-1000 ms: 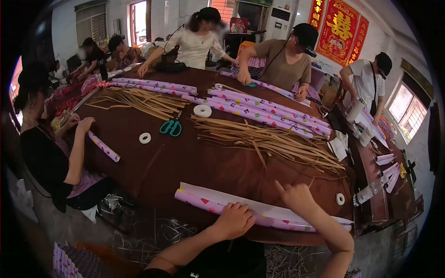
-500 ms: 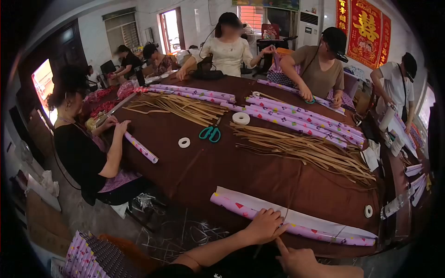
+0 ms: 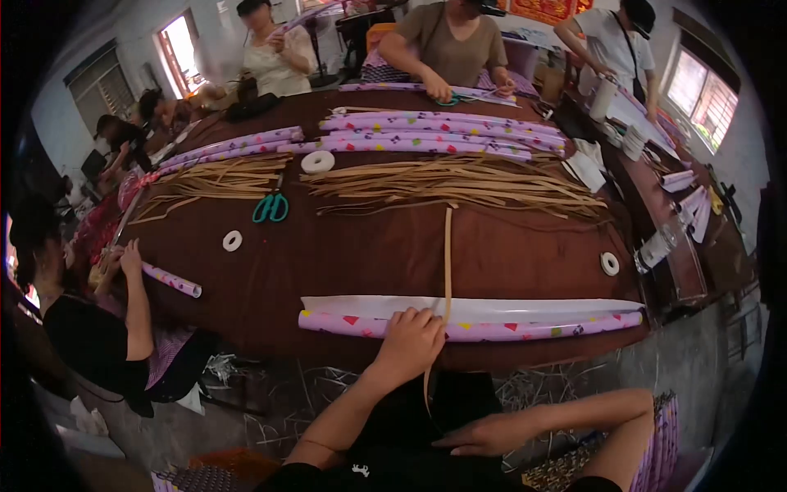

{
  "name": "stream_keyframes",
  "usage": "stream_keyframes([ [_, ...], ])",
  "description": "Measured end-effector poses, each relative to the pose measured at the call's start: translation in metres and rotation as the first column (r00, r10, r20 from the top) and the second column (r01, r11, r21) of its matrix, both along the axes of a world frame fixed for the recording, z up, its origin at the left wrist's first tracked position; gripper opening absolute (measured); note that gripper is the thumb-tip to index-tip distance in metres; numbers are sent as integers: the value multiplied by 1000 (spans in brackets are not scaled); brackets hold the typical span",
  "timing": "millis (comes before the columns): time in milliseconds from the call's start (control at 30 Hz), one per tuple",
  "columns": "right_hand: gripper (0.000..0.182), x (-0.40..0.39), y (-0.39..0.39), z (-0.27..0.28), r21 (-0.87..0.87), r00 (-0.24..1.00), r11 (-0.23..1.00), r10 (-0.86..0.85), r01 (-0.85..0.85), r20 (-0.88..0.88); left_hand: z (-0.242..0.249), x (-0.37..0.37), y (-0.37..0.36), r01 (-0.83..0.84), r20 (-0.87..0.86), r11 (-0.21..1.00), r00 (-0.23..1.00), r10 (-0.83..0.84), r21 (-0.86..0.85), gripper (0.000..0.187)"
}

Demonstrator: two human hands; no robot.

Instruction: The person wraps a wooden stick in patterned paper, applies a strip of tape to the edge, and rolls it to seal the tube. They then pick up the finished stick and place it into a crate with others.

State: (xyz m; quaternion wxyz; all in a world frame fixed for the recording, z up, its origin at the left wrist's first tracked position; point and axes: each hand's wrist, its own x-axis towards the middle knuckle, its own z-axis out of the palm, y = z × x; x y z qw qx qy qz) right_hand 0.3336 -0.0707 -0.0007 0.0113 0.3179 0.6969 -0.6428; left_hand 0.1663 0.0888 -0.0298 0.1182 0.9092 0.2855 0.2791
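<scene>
My left hand (image 3: 412,338) presses down on a purple patterned paper roll (image 3: 533,330), its fingers closed over the roll beside a tan flat strip (image 3: 448,254). The roll lies along the near table edge, with a flap of its white inner side (image 3: 369,305) unrolled behind it. Crossing the paper, the strip runs under or beside my left fingertips and hangs past the table edge. My right hand (image 3: 488,433) is low in front of my body, fingers stretched leftward close to the strip's lower end.
Tan strips (image 3: 459,187) lie in a bundle mid-table, with finished purple rolls (image 3: 434,135) behind them. Teal-handled scissors (image 3: 270,208) and white tape rolls (image 3: 318,162) rest on the brown tablecloth (image 3: 344,254). A co-worker (image 3: 90,336) sits at the left, and others work across the table.
My view has turned to the right. My right hand has moved down, away from my left hand. The strip now stretches straight across the paper, while my left hand stays on the roll.
</scene>
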Motion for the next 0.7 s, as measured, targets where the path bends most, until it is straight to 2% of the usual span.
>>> stream_keyframes([
  [33, 44, 6, 16, 17, 353, 991, 926, 118, -131, 58, -2, 0, 1, 0, -20, 1000, 1000, 0, -2, 15],
  [100, 37, 10, 56, 60, 587, 983, 800, -178, 126, 33, -5, 1, 1, 19, -8, 1000, 1000, -19, -6, 15],
  [133, 27, 11, 76, 70, 497, 880, 759, -475, 421, -21, -5, 0, 2, 10, 4, 1000, 1000, -10, -4, 15],
  [167, 24, 17, 105, 62, 585, 756, 525, -601, 618, -259, 2, -1, 2, 29, 8, 1000, 1000, -29, 8, 13],
  [200, 25, 30, 140, 44, 709, 677, 310, -666, 634, -314, 3, 0, 2, 42, 3, 999, 999, -42, 13, 13],
  [233, 30, 41, 169, 39, 818, 601, 165, -758, 551, -252, 3, 0, 1, 38, 0, 999, 999, -38, -12, 13],
  [300, 39, 55, 222, 22, 861, 375, 258, -923, 439, 86, 3, 0, -1, 37, -8, 999, 999, -37, -29, 12],
  [333, 39, 55, 231, 12, 861, 373, 248, -925, 443, 74, 2, 1, -1, 33, -14, 999, 999, -33, -37, 13],
  [400, 42, 49, 253, 1, 841, 341, 391, -901, 375, 267, 2, 0, 1, 32, -9, 999, 999, -33, -29, 14],
  [500, 40, 41, 270, -11, 805, 383, 440, -877, 398, 290, -3, 0, 2, 18, 16, 1000, 1000, -19, 14, 15],
  [567, 37, 40, 272, -11, 806, 404, 448, -868, 388, 288, -1, -1, 1, 36, -25, 999, 999, -37, -29, 17],
  [600, 32, 43, 270, -11, 802, 488, 443, -844, 401, 222, 1, -3, 0, 39, -95, 998, 994, -44, -52, 21],
  [633, 27, 42, 269, -6, 798, 563, 438, -812, 415, 153, 5, -4, -1, 26, -94, 998, 995, -30, -50, 21],
  [667, 27, 37, 270, 5, 799, 573, 442, -805, 407, 153, 7, -5, -2, 45, -42, 997, 998, -47, -64, 23],
  [700, 20, 32, 272, 15, 483, 652, 556, -757, 676, -41, 8, -5, -2, 67, 12, 995, 998, -66, -76, 25],
])
